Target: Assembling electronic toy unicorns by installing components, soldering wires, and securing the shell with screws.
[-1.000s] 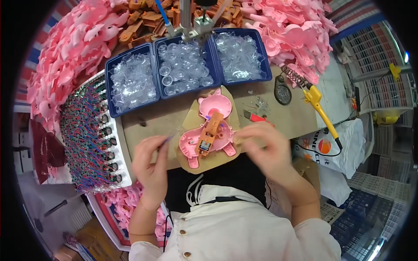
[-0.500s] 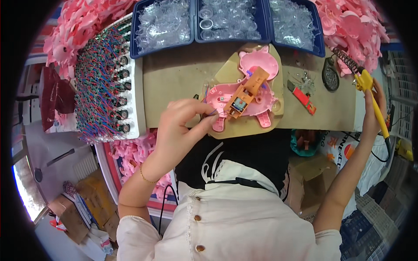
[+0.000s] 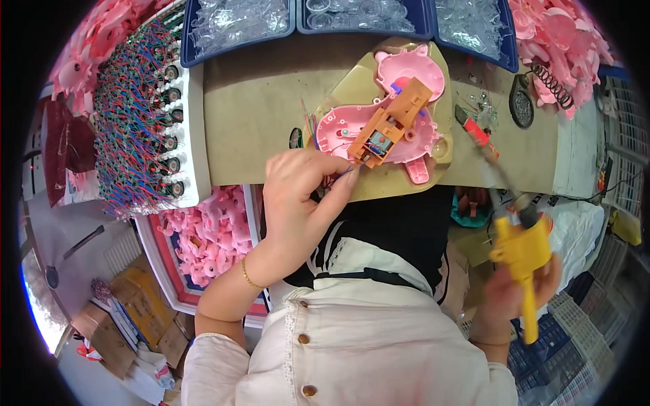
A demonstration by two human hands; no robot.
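A pink animal-shaped plastic toy shell half [image 3: 332, 132] lies hollow side up in a tan holder [image 3: 379, 189]. Across it sits an orange plastic motor housing [image 3: 409, 101]. At the housing's near end my left hand [image 3: 298, 206] pinches thin wires [image 3: 349, 170] between thumb and forefinger. My right hand [image 3: 504, 298], blurred by motion, grips a yellow gun-shaped soldering iron [image 3: 525, 250] to the right of my lap. The iron's blurred tip points up and away, toward a red utility knife [image 3: 479, 135] on the table, apart from the shell.
Blue bins [image 3: 296, 20] of clear plastic parts line the back. At left stands a white tray [image 3: 196, 135] of wired circuit boards and small speakers. Pink parts [image 3: 558, 44] are heaped at back right, near a coiled-spring iron stand [image 3: 521, 101]. A small round speaker [image 3: 296, 138] lies left of the holder.
My right hand has brought the soldering iron from its stand at the far right down and inward. My left hand has shifted slightly right, with its fingertips at the orange housing.
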